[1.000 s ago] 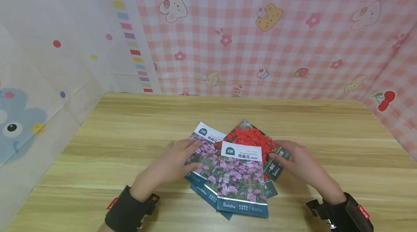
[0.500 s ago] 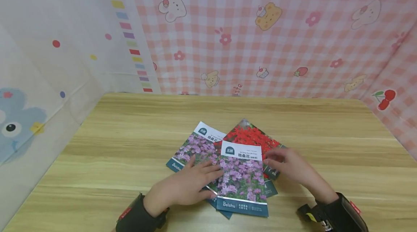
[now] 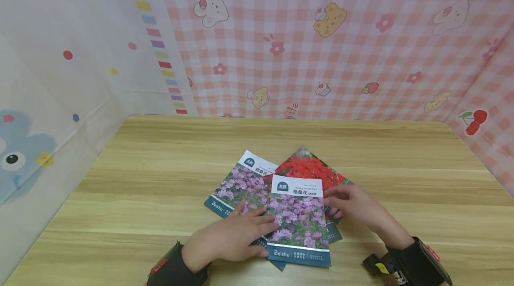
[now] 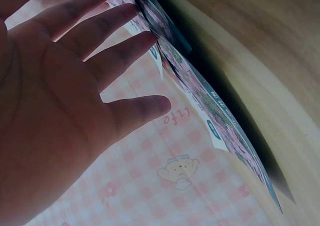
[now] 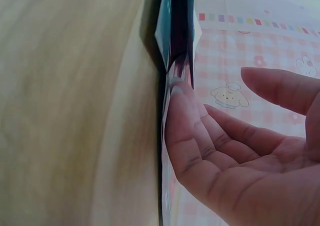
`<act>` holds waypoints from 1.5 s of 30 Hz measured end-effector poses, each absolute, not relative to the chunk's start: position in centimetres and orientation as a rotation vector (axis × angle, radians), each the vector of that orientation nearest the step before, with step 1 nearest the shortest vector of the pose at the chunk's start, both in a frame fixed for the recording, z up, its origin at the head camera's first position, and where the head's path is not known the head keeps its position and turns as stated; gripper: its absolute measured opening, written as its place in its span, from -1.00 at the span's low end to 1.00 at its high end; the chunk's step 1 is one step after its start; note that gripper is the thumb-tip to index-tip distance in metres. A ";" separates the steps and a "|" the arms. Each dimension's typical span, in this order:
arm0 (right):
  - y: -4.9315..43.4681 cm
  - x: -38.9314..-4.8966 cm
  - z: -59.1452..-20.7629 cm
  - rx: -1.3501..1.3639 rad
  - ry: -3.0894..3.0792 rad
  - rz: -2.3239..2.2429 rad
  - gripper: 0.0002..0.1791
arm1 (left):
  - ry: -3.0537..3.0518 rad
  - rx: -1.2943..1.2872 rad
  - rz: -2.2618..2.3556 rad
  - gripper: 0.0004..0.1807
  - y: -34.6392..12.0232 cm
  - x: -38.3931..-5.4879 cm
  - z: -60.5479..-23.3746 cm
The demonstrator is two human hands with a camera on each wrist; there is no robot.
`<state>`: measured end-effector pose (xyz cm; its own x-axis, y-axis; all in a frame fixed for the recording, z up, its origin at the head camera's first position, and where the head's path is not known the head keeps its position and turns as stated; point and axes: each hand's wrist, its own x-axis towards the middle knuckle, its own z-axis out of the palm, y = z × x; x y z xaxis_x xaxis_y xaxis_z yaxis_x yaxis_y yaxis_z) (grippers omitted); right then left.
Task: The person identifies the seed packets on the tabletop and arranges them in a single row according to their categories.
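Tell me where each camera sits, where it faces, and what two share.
Head: worn on the head, facing forward and down at flower packets on a table; left hand and right hand show.
Left wrist: on that wrist, facing the palm and packets; likely a sliver of the right hand.
Right wrist: on that wrist, facing its bent fingers and the packets edge-on.
Head and left wrist share the cloth's "life" lettering.

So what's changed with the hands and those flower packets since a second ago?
The left hand moved nearer the person and rightward; its fingertips are now at the left edge of the front pink-flower packet. The right hand shifted left, from the right end of the red-flower packet to the front one's right edge. No packet visibly moved or was lifted.
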<state>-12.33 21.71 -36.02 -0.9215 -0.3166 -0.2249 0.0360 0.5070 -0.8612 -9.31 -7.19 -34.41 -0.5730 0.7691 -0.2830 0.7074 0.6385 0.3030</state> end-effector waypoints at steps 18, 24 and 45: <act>21.3 -12.2 -36.4 -0.180 2.277 -1.501 -0.48 | 2.492 1.176 0.178 -0.39 -7.1 -8.9 -34.6; 21.1 -12.1 -36.2 -0.156 2.241 -1.552 -0.55 | 2.491 1.165 0.177 -0.39 -7.0 -8.9 -34.5; 21.0 -11.9 -35.7 -0.153 2.094 -1.732 -0.62 | 2.690 1.076 0.321 -0.32 -6.9 -9.1 -33.6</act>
